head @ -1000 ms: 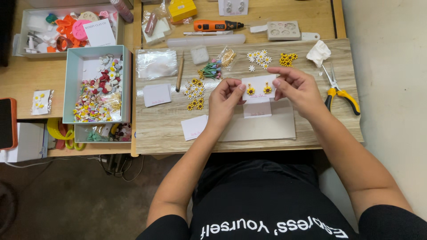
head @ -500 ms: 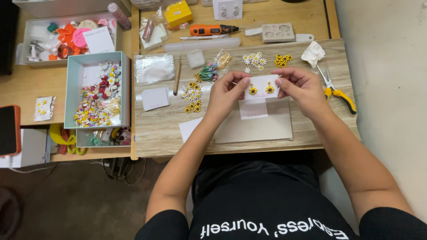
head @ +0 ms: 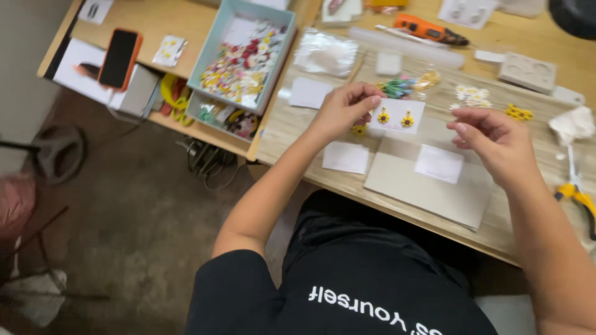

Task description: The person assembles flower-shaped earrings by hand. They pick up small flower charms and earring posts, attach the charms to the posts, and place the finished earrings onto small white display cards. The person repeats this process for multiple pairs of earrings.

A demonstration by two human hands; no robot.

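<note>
1. Presently, the left hand (head: 340, 110) holds a small white rectangular card carrying a pair of yellow sunflower earrings (head: 397, 116); its fingers (head: 366, 102) are pinched closed on the card's left edge, thumb underneath as far as can be seen.
2. The card sits raised just above the light wooden bench (head: 292, 133), over its middle, near the front edge of a flat grey cardboard sheet (head: 428, 195).
3. The card's long axis runs left to right; the two earrings hang side by side on it.
4. The right hand (head: 496, 146) is off the card, apart from its right edge, fingers (head: 467, 127) loosely curled and part open, holding nothing that can be seen.
5. Key relation: the card lies to the left of the right fingers, roughly level with them; the left hand is on it, so it is the nearer.
6. A blank white card (head: 439, 163) lies on the cardboard sheet below the right hand; another blank white card (head: 346, 157) lies on the bench below the left wrist.
7. Toward the bench's left side: a pale blue open box of mixed coloured flower pieces (head: 239, 59).
8. At the right edge: yellow-handled pliers (head: 580, 198).
</note>
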